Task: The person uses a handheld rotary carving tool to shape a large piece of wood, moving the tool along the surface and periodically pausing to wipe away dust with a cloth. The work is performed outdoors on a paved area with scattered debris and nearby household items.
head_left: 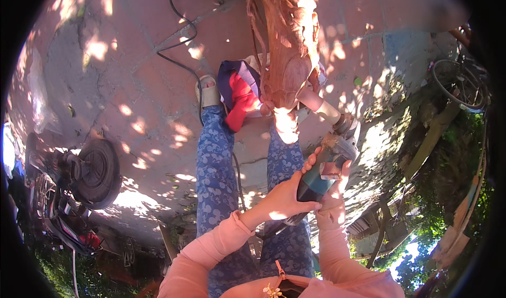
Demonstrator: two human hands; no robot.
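Note:
Both my hands are on a teal angle grinder [315,183] with a metal head [346,141]. My left hand [289,196] wraps the rear of its body. My right hand [337,186] grips it further forward on the right, its fingers partly hidden by the grinder. From the metal head, a pale brown cylindrical piece [320,106] points at a rough, reddish-brown wood trunk [289,39]. Whether it touches the wood I cannot tell. The trunk's near end lies between my legs, by a red and dark purple cloth [241,102].
A black cord [182,63] crosses the tiled floor [142,87] and passes my sandalled left foot [208,93]. Left stands a motorbike with a dark wheel [98,174]. At right are a bicycle wheel [458,86], a log [433,137] and plants.

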